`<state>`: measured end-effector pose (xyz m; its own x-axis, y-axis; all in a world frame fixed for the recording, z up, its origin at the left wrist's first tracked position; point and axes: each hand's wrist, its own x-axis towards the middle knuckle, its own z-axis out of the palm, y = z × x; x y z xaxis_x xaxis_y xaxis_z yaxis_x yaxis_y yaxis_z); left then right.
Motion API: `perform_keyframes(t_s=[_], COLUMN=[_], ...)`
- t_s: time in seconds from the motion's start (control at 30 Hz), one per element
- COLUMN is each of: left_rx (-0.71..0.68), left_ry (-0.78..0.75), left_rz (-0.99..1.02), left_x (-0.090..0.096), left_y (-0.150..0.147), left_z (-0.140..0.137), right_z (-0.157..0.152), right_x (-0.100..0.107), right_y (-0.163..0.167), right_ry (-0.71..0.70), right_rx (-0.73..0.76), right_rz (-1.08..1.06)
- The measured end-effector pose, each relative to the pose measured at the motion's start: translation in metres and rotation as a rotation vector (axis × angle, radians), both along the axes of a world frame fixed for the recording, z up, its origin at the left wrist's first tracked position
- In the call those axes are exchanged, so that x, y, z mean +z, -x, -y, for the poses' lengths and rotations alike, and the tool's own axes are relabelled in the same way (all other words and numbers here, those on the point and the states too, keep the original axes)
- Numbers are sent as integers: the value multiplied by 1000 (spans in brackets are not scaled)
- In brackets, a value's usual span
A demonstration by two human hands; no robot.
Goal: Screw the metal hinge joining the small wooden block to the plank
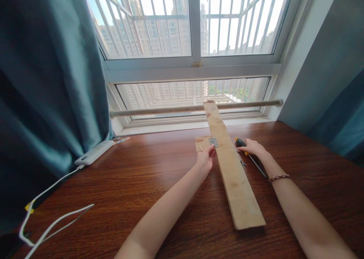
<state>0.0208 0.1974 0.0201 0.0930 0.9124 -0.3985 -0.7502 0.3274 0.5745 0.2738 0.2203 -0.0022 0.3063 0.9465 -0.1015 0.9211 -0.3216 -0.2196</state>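
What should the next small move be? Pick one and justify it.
Probably swing the screwdriver around with the right hand: that hand is at its handle, but the shaft points back toward the person, away from the hinge by the left hand.

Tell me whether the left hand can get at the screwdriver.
Probably not directly: the board is between the left hand and the screwdriver, and the right hand is at the tool. Reaching over the board looks possible.

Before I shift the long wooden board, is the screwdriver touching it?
Apart. The head view shows a strip of brown tabletop between the screwdriver and the right edge of the long wooden board.
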Motion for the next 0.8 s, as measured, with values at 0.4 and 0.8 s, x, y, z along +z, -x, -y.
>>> perform_keyframes(t_s=[0.4, 0.8], left_rx=[-18, -22], left_ry=[46, 68], left_rz=[-13, -18], left_x=[8, 12], left_y=[1, 1], left_z=[3, 5], right_z=[20, 23], right_x=[47, 42], right_y=[45, 61], right_ry=[275, 340], right_rx=[245, 225], right_rz=[-111, -98])
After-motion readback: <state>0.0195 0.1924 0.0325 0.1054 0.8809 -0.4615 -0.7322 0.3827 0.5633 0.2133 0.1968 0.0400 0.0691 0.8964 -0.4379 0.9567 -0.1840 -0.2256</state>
